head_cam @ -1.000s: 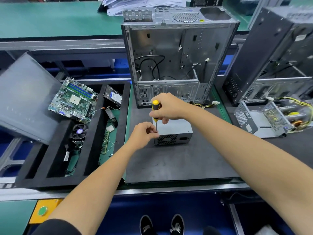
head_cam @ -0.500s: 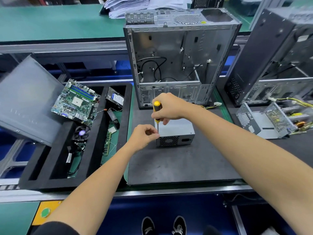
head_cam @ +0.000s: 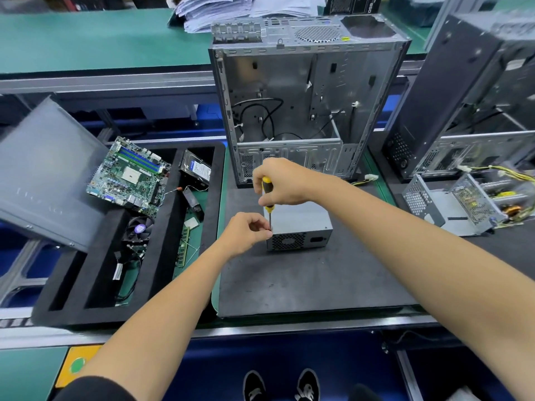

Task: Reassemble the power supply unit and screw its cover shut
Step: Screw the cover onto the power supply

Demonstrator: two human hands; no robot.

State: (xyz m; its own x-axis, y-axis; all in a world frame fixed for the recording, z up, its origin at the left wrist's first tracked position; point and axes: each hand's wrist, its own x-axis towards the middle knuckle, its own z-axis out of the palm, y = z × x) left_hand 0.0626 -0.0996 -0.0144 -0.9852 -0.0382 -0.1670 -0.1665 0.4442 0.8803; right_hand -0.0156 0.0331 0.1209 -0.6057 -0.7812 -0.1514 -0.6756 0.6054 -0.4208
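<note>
A grey metal power supply unit (head_cam: 301,227) sits closed on the black mat (head_cam: 304,279), its fan grille facing me. My right hand (head_cam: 282,182) grips the yellow-and-black handle of a screwdriver (head_cam: 267,195), held upright with its tip at the unit's top left corner. My left hand (head_cam: 246,234) pinches at the screwdriver's shaft near the tip, fingers curled at the unit's left edge. Any screw there is hidden by my fingers.
An open empty computer case (head_cam: 301,105) stands behind the mat. A black foam tray (head_cam: 95,273) on the left holds a motherboard (head_cam: 127,176), hard drive (head_cam: 197,169), fan (head_cam: 139,230) and memory stick. A second opened power supply (head_cam: 460,204) lies at right.
Both hands stay at the unit's top left corner with the screwdriver upright; only small shifts of the view and fingers.
</note>
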